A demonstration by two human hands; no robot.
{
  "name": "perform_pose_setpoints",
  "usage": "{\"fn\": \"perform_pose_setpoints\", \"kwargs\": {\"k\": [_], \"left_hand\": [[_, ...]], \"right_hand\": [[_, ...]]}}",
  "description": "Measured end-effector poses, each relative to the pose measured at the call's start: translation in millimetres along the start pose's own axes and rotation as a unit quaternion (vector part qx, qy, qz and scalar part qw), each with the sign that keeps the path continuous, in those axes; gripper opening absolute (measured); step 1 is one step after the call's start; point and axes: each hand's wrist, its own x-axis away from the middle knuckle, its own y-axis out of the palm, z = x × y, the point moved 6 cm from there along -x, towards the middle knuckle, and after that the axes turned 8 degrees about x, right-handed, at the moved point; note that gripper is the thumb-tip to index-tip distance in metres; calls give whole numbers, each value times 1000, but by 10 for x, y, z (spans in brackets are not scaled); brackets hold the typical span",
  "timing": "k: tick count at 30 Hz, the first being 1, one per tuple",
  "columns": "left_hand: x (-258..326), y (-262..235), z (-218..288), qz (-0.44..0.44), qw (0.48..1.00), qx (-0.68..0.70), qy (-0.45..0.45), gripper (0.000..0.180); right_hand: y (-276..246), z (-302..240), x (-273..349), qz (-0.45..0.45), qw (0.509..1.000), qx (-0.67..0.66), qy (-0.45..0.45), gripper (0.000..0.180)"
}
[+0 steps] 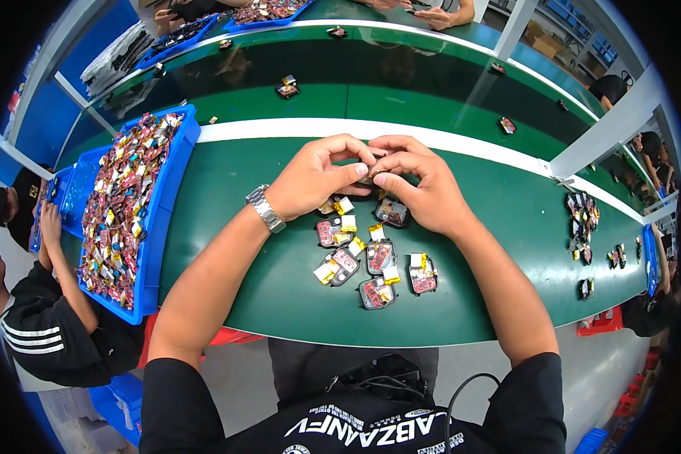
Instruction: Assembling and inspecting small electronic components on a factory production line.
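My left hand (315, 180) and my right hand (424, 188) meet over the green worktop, with fingertips pinched together on a small dark casing (368, 178). Fingers cover most of that casing, so its inside cannot be made out. Just below the hands lie several small black casings, each with a red circuit board and a silver battery with yellow tape. Among them are one casing (380, 258) in the middle, another casing (423, 274) apart at the right, and a tilted casing (337, 267) at the left.
A blue tray (175, 193) heaped with circuit boards stands to the left, near a seated person. Beyond the white rail (280, 129) runs a green conveyor belt (401, 102) carrying scattered casings. More casings (581, 219) lie in a cluster at the right. Other people work across and alongside.
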Motion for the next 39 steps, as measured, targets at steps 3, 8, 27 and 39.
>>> {"fn": "perform_pose_setpoints", "kwargs": {"k": [3, 8, 27, 39], "left_hand": [[-7, -14, -16, 7, 1000, 0, -12, 18], [-8, -25, -38, 9, 1000, -17, -13, 18], [-1, 40, 11, 32, 996, 77, 26, 33], [3, 36, -4, 5, 991, 124, 42, 27]], "right_hand": [[4, -5, 1, 0, 1000, 8, -3, 10], [20, 23, 9, 1, 1000, -11, 22, 10], [13, -281, 92, 177, 954, 219, -105, 11], [10, -303, 100, 164, 962, 184, -119, 15]]}}
